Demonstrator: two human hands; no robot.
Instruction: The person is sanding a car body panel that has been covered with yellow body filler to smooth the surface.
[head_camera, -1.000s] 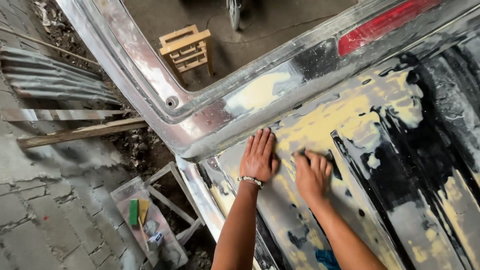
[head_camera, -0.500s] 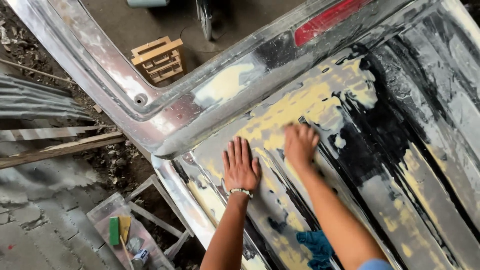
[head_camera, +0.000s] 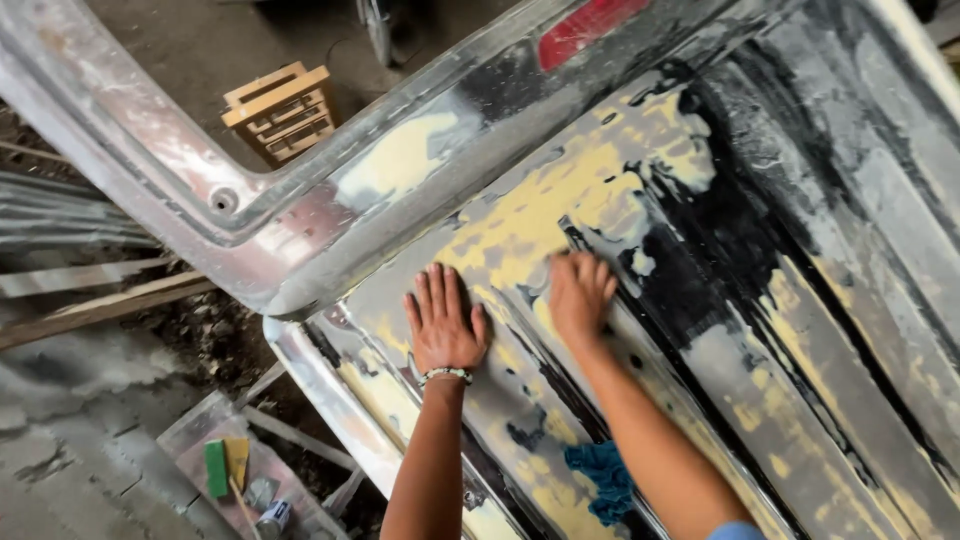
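Standing next to this one: the person leans over a big stripped car body panel, all bare metal, black patches and blotches of yellowish filler. The left hand lies flat on the panel, fingers spread and pointing up toward the silver edge, nothing in it, grip released, with a beaded bracelet at the wrist. The right hand is just beside it on the same panel, fingers curled down over a yellow filler patch; can't tell if there's a bit of sandpaper or a pad under the palm, it's hidden, so I can't say whether that grip holds anything. A blue rag lies on the panel lower down, close against the right forearm. A red tail light sits along the panel's upper edge. On the ground beyond it stands a small wooden stool. Lower left, a tray holds a green block and a yellow scraper-looking thing.
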